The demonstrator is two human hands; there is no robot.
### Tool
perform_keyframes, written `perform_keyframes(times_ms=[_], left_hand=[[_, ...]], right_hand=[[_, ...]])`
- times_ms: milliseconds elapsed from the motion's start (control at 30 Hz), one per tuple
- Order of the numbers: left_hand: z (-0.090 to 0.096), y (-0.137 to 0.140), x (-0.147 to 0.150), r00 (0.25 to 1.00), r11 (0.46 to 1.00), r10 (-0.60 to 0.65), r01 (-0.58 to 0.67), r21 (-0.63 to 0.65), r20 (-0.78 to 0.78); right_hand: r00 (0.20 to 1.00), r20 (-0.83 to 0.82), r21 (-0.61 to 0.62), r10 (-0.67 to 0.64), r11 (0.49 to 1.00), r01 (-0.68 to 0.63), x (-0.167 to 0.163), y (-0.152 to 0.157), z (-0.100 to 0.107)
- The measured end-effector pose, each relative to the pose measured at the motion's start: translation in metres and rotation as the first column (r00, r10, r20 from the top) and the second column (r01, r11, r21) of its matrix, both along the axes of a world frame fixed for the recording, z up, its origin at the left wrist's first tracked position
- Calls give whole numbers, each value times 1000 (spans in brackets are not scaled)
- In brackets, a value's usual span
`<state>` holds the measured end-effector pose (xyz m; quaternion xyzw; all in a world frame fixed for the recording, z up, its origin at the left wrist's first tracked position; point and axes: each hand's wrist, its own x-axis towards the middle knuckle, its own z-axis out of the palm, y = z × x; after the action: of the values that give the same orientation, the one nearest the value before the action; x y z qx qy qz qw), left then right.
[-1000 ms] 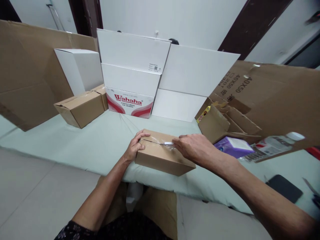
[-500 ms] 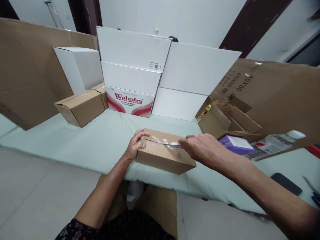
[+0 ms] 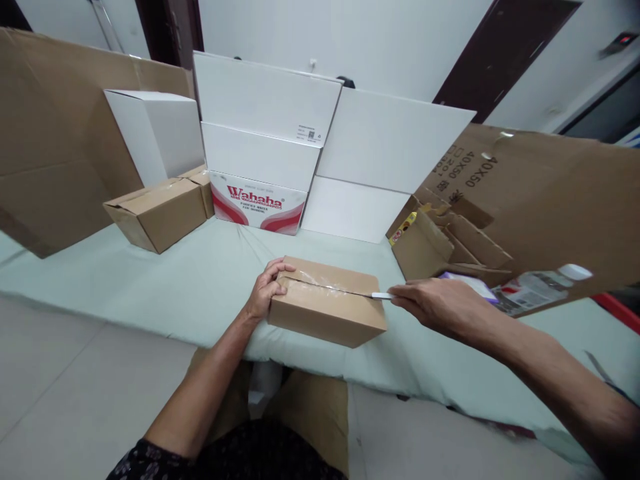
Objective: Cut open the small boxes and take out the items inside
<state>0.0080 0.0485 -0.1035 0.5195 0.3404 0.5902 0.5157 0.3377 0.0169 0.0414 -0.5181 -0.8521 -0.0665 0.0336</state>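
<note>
A brown cardboard box (image 3: 327, 312) lies near the front edge of the cloth-covered table, with clear tape along its top seam. The seam shows as a dark slit running almost its whole length. My left hand (image 3: 269, 287) grips the box's left end, thumb on top and fingers over the far corner. In my right hand (image 3: 425, 300) is a utility knife (image 3: 382, 295) with a white body, closed in the fingers. The knife's tip is at the right end of the seam; how much blade shows I cannot tell.
Behind stand white carton panels (image 3: 370, 140) and a Wahaha carton (image 3: 257, 203). Another brown box (image 3: 160, 213) sits at left. On the right are an opened cardboard box (image 3: 420, 247), a purple package (image 3: 470, 285), a plastic bottle (image 3: 543, 287) and a metal blade (image 3: 596, 365).
My right hand has drawn the knife rightward along the seam, from the middle of the box to its right end. My left hand still holds the left end.
</note>
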Motion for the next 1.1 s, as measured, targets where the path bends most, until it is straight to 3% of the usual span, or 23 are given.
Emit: perform_keyframes(times_ms=[100,200,267,333,400,500,633,800,900,967,1100], left_hand=[[-4,1,0,1000,1000,-1,1,-4,12],[-6,1,1,1000,1000,4,-4,-15,19],[-7,1,1,1000,1000,7,-6,-22,21],[-7,0,2,1000,1000,8,-7,-26,23],[-7,-1,3,1000,999,14,-13,-29,23],[-6,-1,4,999,999,26,-26,-33,18],[-4,-3,4,999,999,31,-31,-34,8],[-2,-4,3,999,998,54,-54,-44,7],[-1,-7,5,997,995,76,-75,-61,9],[0,-12,7,994,992,108,-107,-73,9],[2,-28,13,969,965,247,-248,-87,-24]], right_hand=[[1000,-11,-134,-8,991,6,19,-7,1],[970,-225,-146,-90,988,57,31,-18,-2],[896,-402,-95,-189,982,165,42,-24,-15],[809,-501,-51,-307,944,326,53,-26,-41],[776,-462,-44,-430,885,464,62,-26,-75],[773,-266,-59,-575,810,583,68,-22,-122],[807,-33,-33,-589,808,589,63,-23,-155],[837,-29,-26,-546,838,546,63,-28,-162],[833,-281,-83,-476,877,473,60,-32,-156],[776,-499,-111,-387,916,385,49,-36,-145],[664,-721,-22,-195,966,259,6,-44,-116]])
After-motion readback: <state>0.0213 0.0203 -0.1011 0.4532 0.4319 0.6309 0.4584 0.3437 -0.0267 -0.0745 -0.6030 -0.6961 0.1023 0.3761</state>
